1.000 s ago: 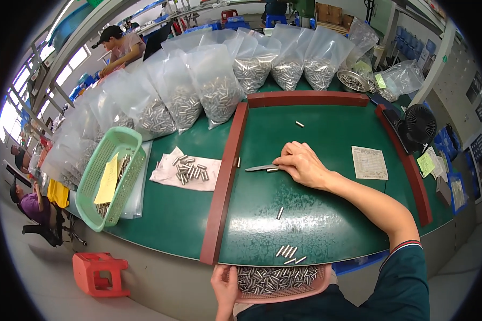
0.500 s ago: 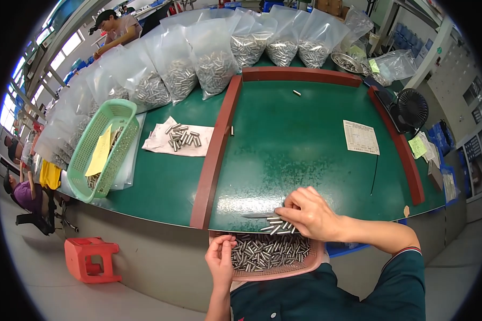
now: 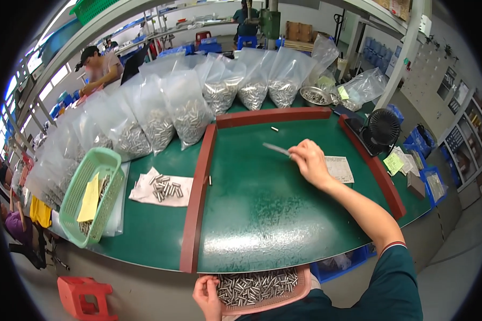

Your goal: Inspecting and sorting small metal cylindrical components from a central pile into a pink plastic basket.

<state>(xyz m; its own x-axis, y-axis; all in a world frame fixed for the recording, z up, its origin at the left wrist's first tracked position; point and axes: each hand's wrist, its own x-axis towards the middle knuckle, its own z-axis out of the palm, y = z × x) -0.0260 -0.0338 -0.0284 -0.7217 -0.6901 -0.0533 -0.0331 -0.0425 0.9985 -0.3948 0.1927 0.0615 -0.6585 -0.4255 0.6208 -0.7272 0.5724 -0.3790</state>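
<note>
My right hand (image 3: 309, 162) is closed on a thin grey flat blade (image 3: 276, 148), held over the green tabletop (image 3: 251, 214). Just beyond the blade, one small metal pin (image 3: 274, 128) lies on the table. At the table's front edge, my left hand (image 3: 207, 293) grips the left rim of a pink plastic basket (image 3: 304, 289). Short shiny metal pins (image 3: 257, 290) fill that basket, which sits by my lap partly under the table edge. A paper slip (image 3: 341, 170) lies beside my right wrist, partly covered by it.
Red-brown rails (image 3: 196, 224) border the work area. Left of them are a cloth (image 3: 138, 192) with pins and a green basket (image 3: 70, 214). Clear bags of pins (image 3: 185, 112) line the back. A black fan (image 3: 381, 130) stands right; a red stool (image 3: 86, 299) is on the floor.
My right hand has moved from the front edge toward the far part of the table, with the blade. The pins beside the blade have left the tabletop. The view has tilted up.
</note>
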